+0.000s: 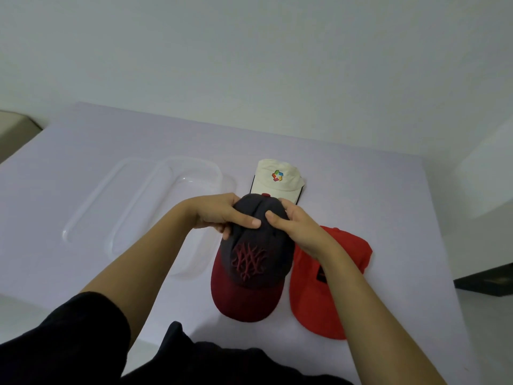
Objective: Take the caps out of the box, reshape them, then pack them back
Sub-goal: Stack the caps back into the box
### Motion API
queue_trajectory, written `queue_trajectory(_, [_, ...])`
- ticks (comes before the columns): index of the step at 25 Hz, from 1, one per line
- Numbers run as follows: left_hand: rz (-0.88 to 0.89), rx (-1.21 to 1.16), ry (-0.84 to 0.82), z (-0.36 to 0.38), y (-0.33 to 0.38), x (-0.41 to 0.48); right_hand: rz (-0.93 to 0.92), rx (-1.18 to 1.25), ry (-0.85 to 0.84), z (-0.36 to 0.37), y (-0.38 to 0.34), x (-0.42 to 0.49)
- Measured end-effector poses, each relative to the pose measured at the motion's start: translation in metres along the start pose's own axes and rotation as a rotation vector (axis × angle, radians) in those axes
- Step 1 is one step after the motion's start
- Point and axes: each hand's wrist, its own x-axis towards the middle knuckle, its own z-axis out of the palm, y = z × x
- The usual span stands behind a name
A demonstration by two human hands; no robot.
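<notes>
A dark navy cap [251, 262] with a maroon brim and maroon embroidered logo is held over the table, brim toward me. My left hand [219, 213] grips the left of its crown, thumb on top. My right hand [297, 226] grips the right side, thumb pressing the crown. To the right a red cap [313, 295] lies flat on the table, partly under my right forearm. Behind the navy cap sits a cream cap [277, 177] with a multicoloured logo. The clear plastic box [166, 190] stands at the left, with nothing visible inside.
A clear lid [91, 201] lies left of the box on the pale lilac table [388, 195]. The table's far edge meets a white wall. Dark sleeves and clothing fill the lower left. A dark object [488, 279] sits beyond the right edge.
</notes>
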Motion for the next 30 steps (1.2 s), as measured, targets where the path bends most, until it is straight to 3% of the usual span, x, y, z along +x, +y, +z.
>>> queue_trajectory(6, [0.072, 0.029, 0.064, 0.0, 0.0, -0.022, -0.092, -0.163, 0.146, 0.02, -0.014, -0.012])
queue_trajectory(11, [0.076, -0.009, 0.077, -0.011, -0.014, -0.041, -0.107, -0.247, 0.168, 0.046, -0.02, -0.006])
queue_trajectory(14, [0.109, -0.005, 0.103, -0.033, -0.018, -0.056, -0.131, -0.22, 0.265, 0.062, -0.026, -0.001])
queue_trajectory(18, [0.131, 0.001, 0.169, -0.081, -0.026, -0.08, -0.054, -0.065, 0.435, 0.087, -0.012, 0.015])
queue_trajectory(25, [0.033, 0.051, 0.163, -0.161, -0.054, -0.091, 0.219, -0.231, 0.462, 0.168, 0.04, 0.059])
queue_trajectory(30, [-0.08, 0.036, 0.113, -0.187, -0.102, -0.051, 0.354, -0.249, 0.595, 0.217, 0.065, 0.087])
